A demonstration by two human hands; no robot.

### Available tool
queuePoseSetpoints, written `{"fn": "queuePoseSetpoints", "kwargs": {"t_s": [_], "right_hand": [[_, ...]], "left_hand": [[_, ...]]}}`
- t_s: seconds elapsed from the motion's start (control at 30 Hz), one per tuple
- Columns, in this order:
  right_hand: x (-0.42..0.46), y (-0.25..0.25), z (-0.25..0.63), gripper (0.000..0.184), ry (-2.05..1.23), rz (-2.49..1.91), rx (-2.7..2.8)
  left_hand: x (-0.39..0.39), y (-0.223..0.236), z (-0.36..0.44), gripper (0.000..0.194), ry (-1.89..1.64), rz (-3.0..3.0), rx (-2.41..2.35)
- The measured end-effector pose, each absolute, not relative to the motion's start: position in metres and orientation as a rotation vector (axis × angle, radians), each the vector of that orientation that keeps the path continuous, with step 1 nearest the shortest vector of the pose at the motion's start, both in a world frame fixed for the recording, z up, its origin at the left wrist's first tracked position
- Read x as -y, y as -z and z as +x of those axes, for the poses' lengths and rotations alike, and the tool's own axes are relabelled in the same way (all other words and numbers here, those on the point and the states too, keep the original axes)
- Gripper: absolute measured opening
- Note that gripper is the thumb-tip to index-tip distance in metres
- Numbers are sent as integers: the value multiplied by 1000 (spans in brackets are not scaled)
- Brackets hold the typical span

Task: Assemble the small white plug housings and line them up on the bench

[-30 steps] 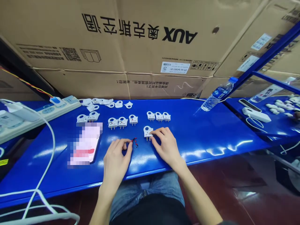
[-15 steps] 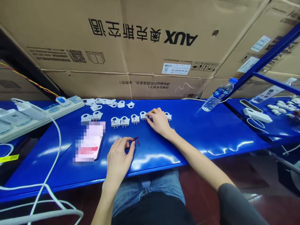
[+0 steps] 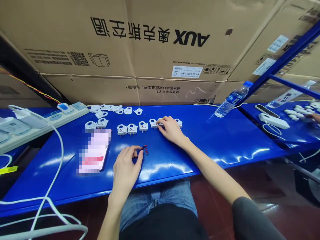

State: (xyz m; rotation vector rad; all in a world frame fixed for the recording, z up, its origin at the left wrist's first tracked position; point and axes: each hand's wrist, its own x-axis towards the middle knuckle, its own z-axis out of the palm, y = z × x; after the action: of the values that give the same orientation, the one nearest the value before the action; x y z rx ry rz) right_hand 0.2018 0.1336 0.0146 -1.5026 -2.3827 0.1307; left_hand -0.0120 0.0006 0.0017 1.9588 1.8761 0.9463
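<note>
My left hand is closed, thumb and forefinger pinching short red and black wires just above the blue tabletop. Over a row of white two-pin plug housings with round holes, my right hand has its fingers curled down on one white plug, which it partly hides. Just left of those fingertips stands another white plug. A single plug and a touching pair, one of them the plug, stand farther left. One more plug peeks out behind my right hand.
A phone with a blurred screen lies left. Behind it are more white plugs and loose white covers. A power strip, white cables and a water bottle flank the table. Another person's hand shows far right.
My right fingertips have slid slightly right along the row, showing more of the plug under them. My left hand stays on the wires. Another person's hand has appeared at the right edge.
</note>
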Motion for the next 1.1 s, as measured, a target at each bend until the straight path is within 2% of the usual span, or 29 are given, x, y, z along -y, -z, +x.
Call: {"fn": "queuePoseSetpoints", "kwargs": {"t_s": [1.1], "right_hand": [[-127,-27,209,24,-173,-1466,2483]], "left_hand": [[-1,0,-13,26,-935,1969,-1863]]}}
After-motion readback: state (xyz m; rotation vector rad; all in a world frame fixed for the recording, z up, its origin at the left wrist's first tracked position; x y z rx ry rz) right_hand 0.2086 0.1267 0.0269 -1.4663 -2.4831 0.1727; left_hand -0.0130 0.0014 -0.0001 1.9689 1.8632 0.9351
